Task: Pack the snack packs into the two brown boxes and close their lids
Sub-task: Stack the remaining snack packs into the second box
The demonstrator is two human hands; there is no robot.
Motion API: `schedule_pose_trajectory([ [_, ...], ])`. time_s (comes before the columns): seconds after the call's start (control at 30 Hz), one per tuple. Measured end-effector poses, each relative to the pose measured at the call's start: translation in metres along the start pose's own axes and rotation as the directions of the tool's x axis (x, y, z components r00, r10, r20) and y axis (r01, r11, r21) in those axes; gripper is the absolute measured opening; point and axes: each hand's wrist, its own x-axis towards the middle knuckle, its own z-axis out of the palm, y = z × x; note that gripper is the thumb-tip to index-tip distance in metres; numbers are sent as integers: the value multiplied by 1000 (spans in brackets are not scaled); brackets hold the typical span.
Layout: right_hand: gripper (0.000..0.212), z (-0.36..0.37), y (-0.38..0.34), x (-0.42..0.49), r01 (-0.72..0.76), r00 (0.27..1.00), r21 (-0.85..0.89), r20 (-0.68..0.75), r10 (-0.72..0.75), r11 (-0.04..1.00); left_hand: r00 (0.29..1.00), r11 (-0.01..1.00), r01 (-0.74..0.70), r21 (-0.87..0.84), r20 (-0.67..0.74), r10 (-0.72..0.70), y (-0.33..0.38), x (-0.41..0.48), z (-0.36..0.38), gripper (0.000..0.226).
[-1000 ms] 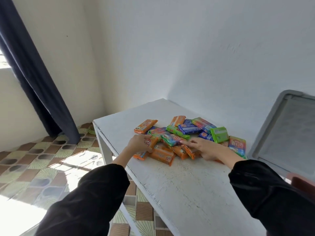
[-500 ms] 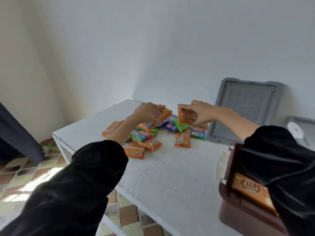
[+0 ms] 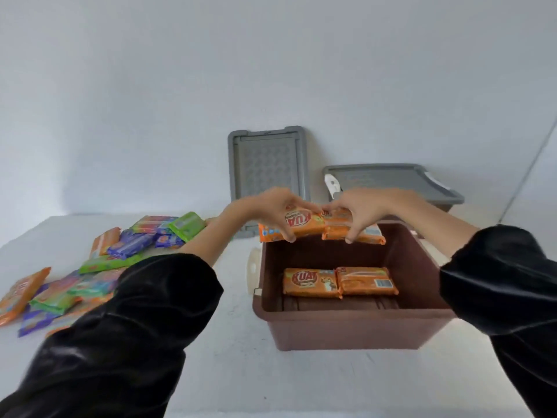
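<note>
Previously both hands lifted packs from the loose pile. In the head view, the left hand (image 3: 271, 206) now pinched an orange snack pack (image 3: 297, 226) and the right hand (image 3: 364, 209) pinched a second orange pack (image 3: 335, 227), held end to end above the rear of the open brown box (image 3: 346, 327). Two packed orange packs (image 3: 310, 282) lay side by side on its floor, so a second row was probably next. The remaining pile (image 3: 129, 245) lay on the white table (image 3: 241, 372), left of the box. One grey lid (image 3: 268, 161) leaned on the wall; another lid (image 3: 388, 179) lay behind the box. No obstruction was apparent.
</note>
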Motion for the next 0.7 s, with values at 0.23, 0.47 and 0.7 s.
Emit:
schedule_pose_trajectory([
  [0.23,117,62,20,-25,-78,997,50,31,77,996,978,983,-136,126,176,113,17,43,61,77],
  [0.47,88,110,13,-18,-127,992,-149,-34,123,981,978,908,-156,389,192,86,12,55,96,75],
  [0.7,73,112,15,-19,-162,986,-111,-50,158,980,971,847,-210,489,207,122,20,57,104,74],
])
